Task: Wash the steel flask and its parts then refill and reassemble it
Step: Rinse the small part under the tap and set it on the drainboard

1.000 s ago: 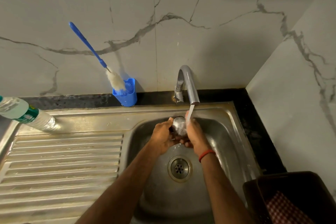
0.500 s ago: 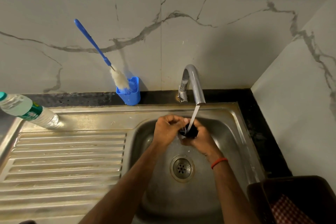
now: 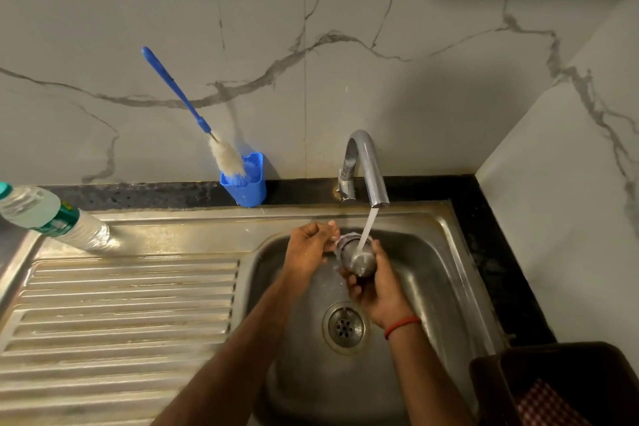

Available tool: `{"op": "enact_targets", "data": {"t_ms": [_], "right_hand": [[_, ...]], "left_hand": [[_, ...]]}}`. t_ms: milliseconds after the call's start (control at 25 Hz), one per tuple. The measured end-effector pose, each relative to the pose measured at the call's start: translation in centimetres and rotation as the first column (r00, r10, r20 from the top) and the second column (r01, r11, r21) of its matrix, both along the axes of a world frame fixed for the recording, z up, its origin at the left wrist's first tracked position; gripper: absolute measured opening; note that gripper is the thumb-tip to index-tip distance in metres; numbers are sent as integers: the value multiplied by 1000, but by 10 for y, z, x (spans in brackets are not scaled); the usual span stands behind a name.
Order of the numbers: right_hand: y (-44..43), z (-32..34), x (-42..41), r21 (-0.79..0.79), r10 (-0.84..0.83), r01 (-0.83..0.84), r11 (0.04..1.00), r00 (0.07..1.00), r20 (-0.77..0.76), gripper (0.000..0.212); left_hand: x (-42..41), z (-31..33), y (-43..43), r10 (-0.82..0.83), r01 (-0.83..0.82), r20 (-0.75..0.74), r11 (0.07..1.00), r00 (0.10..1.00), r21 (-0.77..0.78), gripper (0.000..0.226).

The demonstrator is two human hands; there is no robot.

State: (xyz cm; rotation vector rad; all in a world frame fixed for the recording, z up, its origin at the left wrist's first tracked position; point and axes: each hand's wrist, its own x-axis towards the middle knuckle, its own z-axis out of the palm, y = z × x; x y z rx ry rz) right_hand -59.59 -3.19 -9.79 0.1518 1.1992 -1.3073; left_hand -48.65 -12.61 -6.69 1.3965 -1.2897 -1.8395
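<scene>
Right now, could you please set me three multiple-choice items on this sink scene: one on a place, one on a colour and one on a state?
1. Where does the brush stand? A. in the holder left of the tap; B. in the basin; C. on the drainboard.
2. What colour is the wrist band? A. green; B. red; C. white.
3. What state is the tap in? A. dry; B. hidden by a cloth; C. running onto the cap.

Answers: A, its bristles sit in the blue holder by the wall. B, a red band circles the right wrist. C, a stream falls from the spout onto the steel cap that the right hand holds.
</scene>
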Motion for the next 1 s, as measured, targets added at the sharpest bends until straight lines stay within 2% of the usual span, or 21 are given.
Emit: {"op": "enact_targets", "data": {"t_ms": [80, 160, 240, 280, 320, 360, 440, 560, 680, 760, 840, 920, 1000], "right_hand": [[-4, -5, 3, -48, -116, 133, 990, 957, 268, 70], [-8, -4, 8, -81, -107, 141, 987, 938, 330, 68], [-6, 0, 10, -104, 35, -19, 994, 987, 156, 56], [-1, 0, 9, -85, 150, -153, 985, 988, -41, 43], [4, -1, 5, -49, 237, -262, 964, 926, -293, 35], [8, -4, -1, -7, 267, -315, 949, 817, -511, 40], [11, -3, -7, 17, 206, -286, 958, 646, -735, 58], [9, 2, -5, -77, 84, -251, 965, 574, -815, 69], [14, -3, -10, -67, 132, -321, 945, 560, -818, 82], [14, -6, -12, -46, 108, -238, 970, 596, -796, 76], [11, -3, -13, -10, 88, -168, 986, 564, -821, 74], [10, 3, -17, 3, 144, -258, 966, 530, -836, 75], [12, 11, -24, -8, 206, -358, 934, 555, -806, 72]], "left_hand": [[-2, 1, 3, -11, 12, -23, 999, 1000, 31, 26], [-3, 4, 5, -3, 6, -48, 998, 999, 58, 27], [-4, 8, 1, 2, -2, -7, 1000, 1000, 29, 28], [-4, 10, -3, 5, -5, -6, 1000, 1000, 16, 28], [-4, 12, -7, 3, -3, -18, 1000, 1000, 9, 26], [-6, 16, -12, -3, 3, -28, 1000, 1000, 1, 23], [-12, 22, -21, -34, 33, -10, 999, 999, -17, 18], [-26, 33, -25, -72, 71, -47, 997, 996, -35, 18], [-40, 30, -26, -123, 117, -90, 991, 988, -66, 40], [-41, 29, -25, -126, 119, -83, 990, 989, -76, 55], [-42, 28, -24, -109, 103, -92, 993, 990, -64, 68], [-43, 25, -23, -76, 70, -140, 996, 987, -48, 64], [-45, 25, -19, -58, 51, -200, 998, 978, -41, 48]]}}
